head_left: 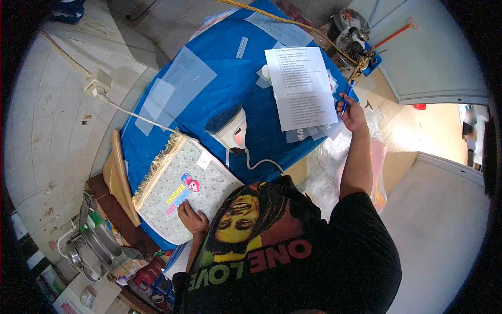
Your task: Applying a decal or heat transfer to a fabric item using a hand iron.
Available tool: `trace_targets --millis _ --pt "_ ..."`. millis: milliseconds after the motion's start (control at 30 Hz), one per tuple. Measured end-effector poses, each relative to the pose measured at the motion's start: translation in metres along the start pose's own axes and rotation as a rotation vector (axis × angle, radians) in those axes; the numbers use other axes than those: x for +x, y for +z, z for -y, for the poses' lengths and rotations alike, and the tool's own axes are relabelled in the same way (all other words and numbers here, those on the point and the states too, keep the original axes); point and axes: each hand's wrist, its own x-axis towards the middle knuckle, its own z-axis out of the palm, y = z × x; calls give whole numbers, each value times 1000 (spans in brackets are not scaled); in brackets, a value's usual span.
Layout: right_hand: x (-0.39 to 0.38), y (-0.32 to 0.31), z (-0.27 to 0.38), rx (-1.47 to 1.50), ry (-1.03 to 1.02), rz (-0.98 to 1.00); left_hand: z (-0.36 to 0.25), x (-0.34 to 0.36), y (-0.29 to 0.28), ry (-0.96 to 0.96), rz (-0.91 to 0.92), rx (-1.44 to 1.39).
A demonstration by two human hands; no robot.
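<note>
My right hand [354,112] grips a blue pen [349,93] at the right edge of a printed white sheet of paper [301,89]. That sheet lies on a table covered with blue cloth [261,149]. Resting on a folded, grey patterned mat [170,172] with a beige fringe is my left hand [192,217], its fingers loosely spread beside colourful lettering and a small pink cartoon figure [191,183]. A small white label [204,160] sits near the mat's upper corner. Between mat and paper stands a white clothes iron [229,128], its cord trailing toward me.
Clear plastic sheets [191,76] lie on the cloth's far left. A white socket block [98,83] hangs on a cable at left. Crumpled clear plastic [327,167] is below my right forearm. Pots [83,256] stand at lower left, a red-handled tool [393,37] at far right.
</note>
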Motion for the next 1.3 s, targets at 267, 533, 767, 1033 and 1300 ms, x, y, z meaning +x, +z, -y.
trace_targets --millis 267,533,767,1033,1300 --pt "-6 43 -14 -354 -381 -453 -3 -2 -2 -35 -4 33" --pt "58 119 -8 -573 -851 -398 -10 4 -6 -41 29 24" --pt "92 120 -27 -674 -976 -287 -8 -1 -4 0 -14 26" --pt "112 110 -28 -788 -1001 -326 -10 4 -2 12 -16 40" --pt "108 109 -30 -757 -983 -314 -11 6 -6 -25 -1 7"
